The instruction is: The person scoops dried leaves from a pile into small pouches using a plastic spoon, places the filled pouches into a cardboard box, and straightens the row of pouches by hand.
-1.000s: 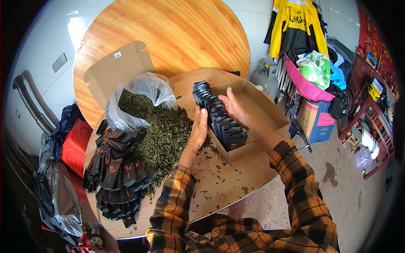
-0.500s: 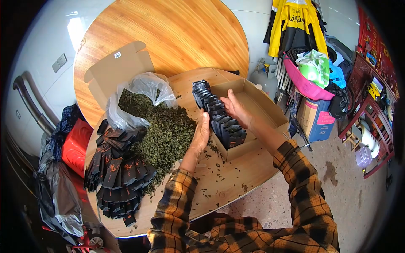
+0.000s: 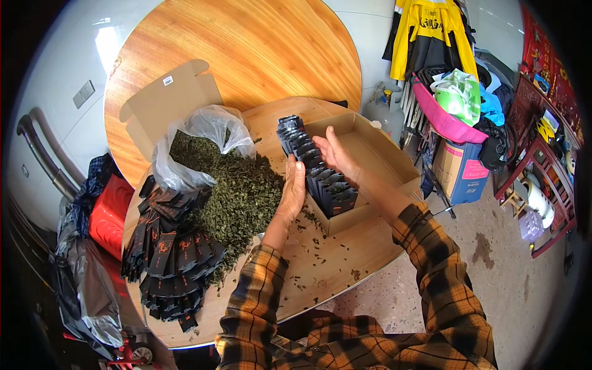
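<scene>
A long row of black packets [image 3: 316, 169] stands over the left side of an open cardboard box [image 3: 382, 148]. My left hand [image 3: 291, 192] presses flat against the row's left side, thumb up and fingers stretched. On the row's right side is my right hand [image 3: 337, 154], its palm turned inward and its fingers spread against the packets. Left of my left hand lies a heap of dried green leaves [image 3: 240, 194], spilling from a clear plastic bag [image 3: 169, 166]. More black packets with orange marks [image 3: 176, 256] are fanned out at the table's left.
A brown cardboard flap or lid [image 3: 172, 102] stands behind the bag. Behind it is a round wooden tabletop [image 3: 277, 43]. Loose leaf bits dot the front table [image 3: 333, 265]. A red stool-like object [image 3: 111, 209] is at the left, and a blue-brown carton [image 3: 459, 172] at the right.
The view has shifted slightly. My right hand has moved a little up and left along the packets, which stay between both hands.
</scene>
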